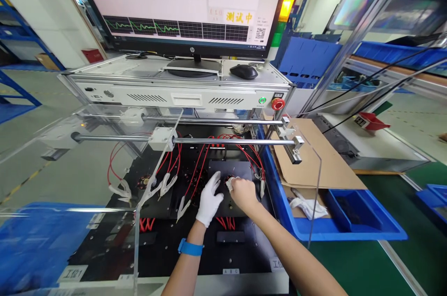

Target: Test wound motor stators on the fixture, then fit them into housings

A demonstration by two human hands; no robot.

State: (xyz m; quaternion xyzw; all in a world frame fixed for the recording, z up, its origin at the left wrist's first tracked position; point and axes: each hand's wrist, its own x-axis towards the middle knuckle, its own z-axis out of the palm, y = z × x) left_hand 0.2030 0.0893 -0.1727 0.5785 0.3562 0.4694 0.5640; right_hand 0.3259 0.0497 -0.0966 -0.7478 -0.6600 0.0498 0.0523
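Observation:
My left hand (210, 199), in a white glove with a blue band (191, 247) at the wrist, rests on or just over the black plate (240, 168). Its fingers are stretched out, the thumb apart, and nothing shows in it. My right hand (245, 195) is bare and closed at the round coil-like part (228, 178) on that plate. A bit of something white shows at its fingertips; its kind is unclear. White clips (183, 207) on red leads lie left of my left hand. Another white clip (262, 186) is right of my right hand.
Metal rails (223, 141) with a white block (163, 138) cross above the work area. A clear panel (137, 240) stands at the left. Behind are a monitor (192, 3) and a red stop button (277, 104). A blue tray (377, 233) holds cardboard and a white glove (309, 205).

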